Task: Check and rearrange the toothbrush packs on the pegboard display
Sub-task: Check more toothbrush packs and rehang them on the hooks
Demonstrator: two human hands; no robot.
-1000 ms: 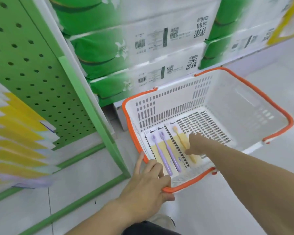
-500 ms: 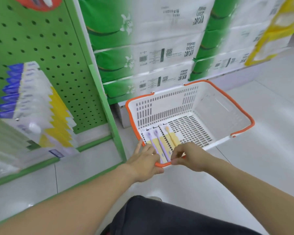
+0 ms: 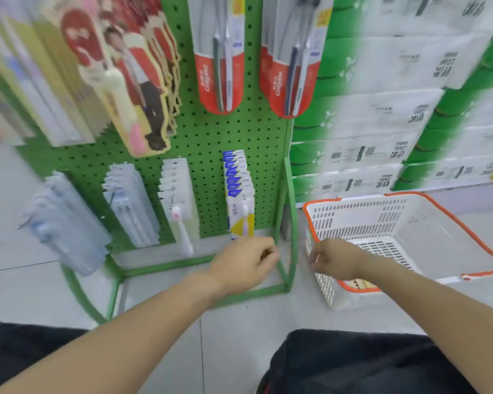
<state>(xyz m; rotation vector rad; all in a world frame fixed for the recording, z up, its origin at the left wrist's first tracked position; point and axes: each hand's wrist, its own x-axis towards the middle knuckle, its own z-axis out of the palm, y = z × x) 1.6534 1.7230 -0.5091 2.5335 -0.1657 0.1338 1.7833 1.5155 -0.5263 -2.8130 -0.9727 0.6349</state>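
A person's left hand [image 3: 244, 263] hovers low in front of the green pegboard display [image 3: 211, 137], its fingers curled in on themselves with nothing visible in them. It sits just below the row of blue, white and yellow toothbrush packs [image 3: 238, 194] hanging at the right end of the board's bottom row. The right hand [image 3: 333, 258] hangs to the right of the display's green corner post [image 3: 292, 223], at the near left wall of a white shopping basket [image 3: 396, 223] with an orange rim; its fingers are curled too, and whether they pinch anything cannot be told through the motion blur. A sliver of yellow and white packaging [image 3: 363, 284] shows inside the basket's near rim, behind the right wrist.

Further left on the bottom row hang white packs holding a pink-headed toothbrush [image 3: 180, 211], then two more rows of pale toothbrush packs [image 3: 131, 206], blurred. Above them hang two red Colgate toothbrush packs [image 3: 221, 55] side by side, and to their left a stack of red and cream cards printed with a figure [image 3: 131, 75]. The display stands on a green wire frame [image 3: 182, 265] on the pale tiled floor [image 3: 239, 331]. The basket rests on the floor just right of the display. Behind it, green and white paper product packs [image 3: 382, 123] are stacked in a wall. The person's dark-clothed knees [image 3: 353, 362] fill the near edge.
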